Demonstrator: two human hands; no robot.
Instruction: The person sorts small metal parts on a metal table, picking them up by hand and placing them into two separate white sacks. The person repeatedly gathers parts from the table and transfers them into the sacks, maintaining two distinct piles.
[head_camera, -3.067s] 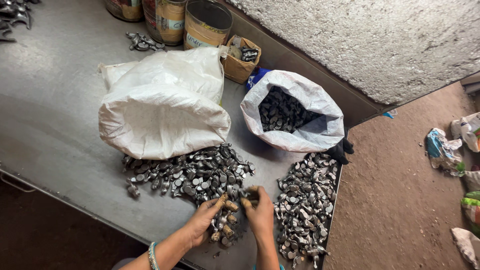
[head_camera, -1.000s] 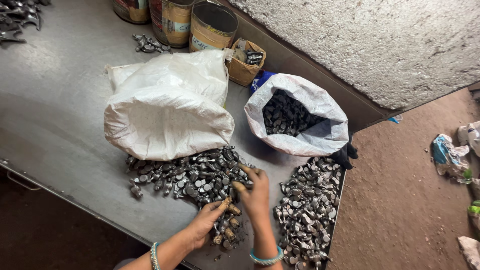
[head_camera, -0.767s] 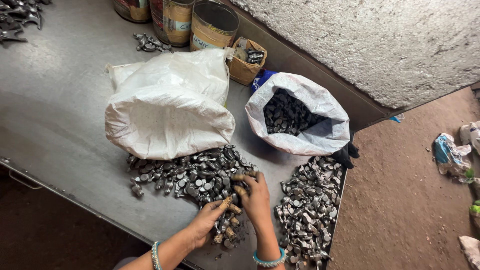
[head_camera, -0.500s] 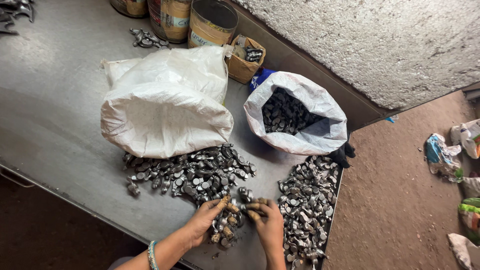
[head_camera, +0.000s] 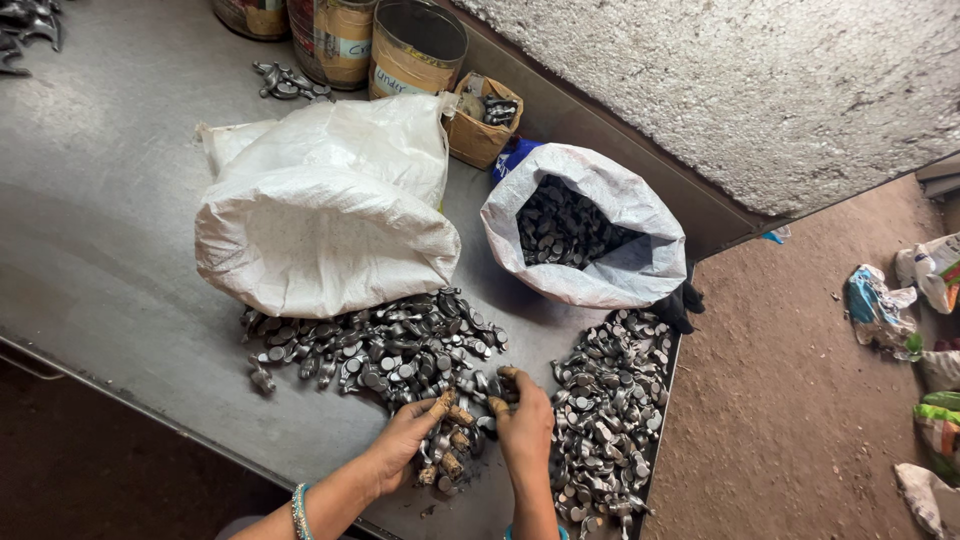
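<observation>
I see my left hand (head_camera: 408, 440) curled down into the near edge of the pile of small metal parts (head_camera: 385, 345), fingers pinching some. My right hand (head_camera: 525, 425), just beside it, is half closed on parts too. Right of that hand lies a second heap (head_camera: 605, 405); beyond both sit two white sacks.

3 tin cans (head_camera: 415, 45), small cardboard box (head_camera: 480, 130), rubbish bags (head_camera: 880, 305) on dirt floor (head_camera: 790, 400)
</observation>
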